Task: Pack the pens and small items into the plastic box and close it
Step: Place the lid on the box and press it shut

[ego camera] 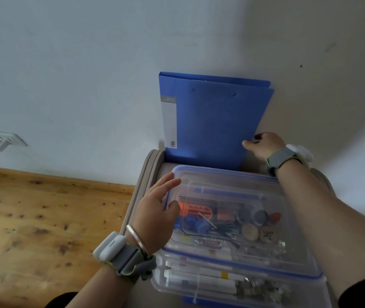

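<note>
My left hand (157,210) rests flat, fingers loose, on the box lid (228,174) at its left edge. My right hand (263,146) pinches the blue folder (217,121) by its lower corner. The folder's label print is unreadable.

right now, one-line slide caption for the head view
Left hand on the lidded plastic box, right hand gripping the blue folder by the wall.

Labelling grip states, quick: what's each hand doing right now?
Left hand: open, fingers on the box lid.
Right hand: holds the blue folder by its edge.
</note>
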`<control>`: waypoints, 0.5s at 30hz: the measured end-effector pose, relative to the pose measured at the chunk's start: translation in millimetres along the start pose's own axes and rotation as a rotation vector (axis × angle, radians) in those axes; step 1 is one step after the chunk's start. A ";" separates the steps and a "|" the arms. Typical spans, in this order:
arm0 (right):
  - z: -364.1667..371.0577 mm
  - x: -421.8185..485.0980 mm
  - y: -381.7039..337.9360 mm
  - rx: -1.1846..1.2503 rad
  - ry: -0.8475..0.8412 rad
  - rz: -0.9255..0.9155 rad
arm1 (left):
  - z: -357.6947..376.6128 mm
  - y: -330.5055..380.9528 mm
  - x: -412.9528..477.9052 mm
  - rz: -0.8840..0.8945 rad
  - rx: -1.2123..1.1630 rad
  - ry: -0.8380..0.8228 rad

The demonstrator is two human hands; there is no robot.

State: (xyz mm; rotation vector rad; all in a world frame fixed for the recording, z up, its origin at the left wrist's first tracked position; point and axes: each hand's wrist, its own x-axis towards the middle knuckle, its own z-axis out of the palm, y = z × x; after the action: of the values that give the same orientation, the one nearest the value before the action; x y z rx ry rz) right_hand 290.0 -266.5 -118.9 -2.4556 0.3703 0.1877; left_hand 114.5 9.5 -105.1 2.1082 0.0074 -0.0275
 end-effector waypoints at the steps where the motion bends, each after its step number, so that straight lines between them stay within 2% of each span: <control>1: -4.3 -3.0 -0.7 -0.057 -0.018 0.011 | 0.3 -0.5 -0.1 0.004 0.002 0.002; 4: -23.1 -17.7 -4.0 -0.142 -0.064 -0.006 | 1.6 -1.9 -0.4 0.008 0.011 0.005; 9: -43.7 -66.2 -1.5 -0.073 -0.098 -0.136 | 0.9 -1.6 -2.4 0.022 0.070 -0.013; 15: -52.0 -143.3 46.4 -0.265 0.083 -0.137 | -2.4 2.7 -15.5 -0.019 0.123 -0.044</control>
State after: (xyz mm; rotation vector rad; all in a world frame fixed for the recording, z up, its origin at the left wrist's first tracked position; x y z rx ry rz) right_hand 141.8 -302.4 -72.9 -2.7452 0.2224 0.0811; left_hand 99.1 10.3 -101.2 2.2303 -0.0003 -0.0874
